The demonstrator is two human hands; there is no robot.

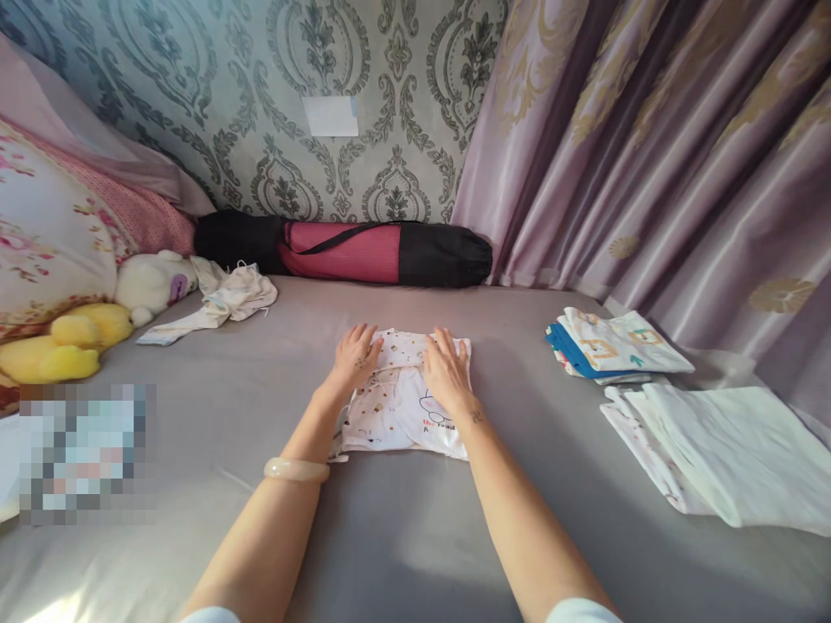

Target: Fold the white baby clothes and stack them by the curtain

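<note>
A small white printed garment point(389, 407), folded into a rough rectangle, lies in front of me on the grey sheet point(273, 389). It carries small brown and dark motifs, and a line-drawn figure with red and black lettering shows at its lower right. My left hand point(356, 356) rests flat on its upper left edge, fingers stretched out. On its upper right part lies my right hand point(447, 370), fingers spread and pointing away from me. Neither hand grips the cloth. Part of the garment is hidden under both hands.
Folded clothes point(623, 342) and white folded cloths point(740, 450) lie at the right. At the left are a crumpled pale garment point(237, 294), a white plush toy point(152, 281) and a yellow plush toy point(65, 346). A black and red roll bag point(344, 251) lies along the wall.
</note>
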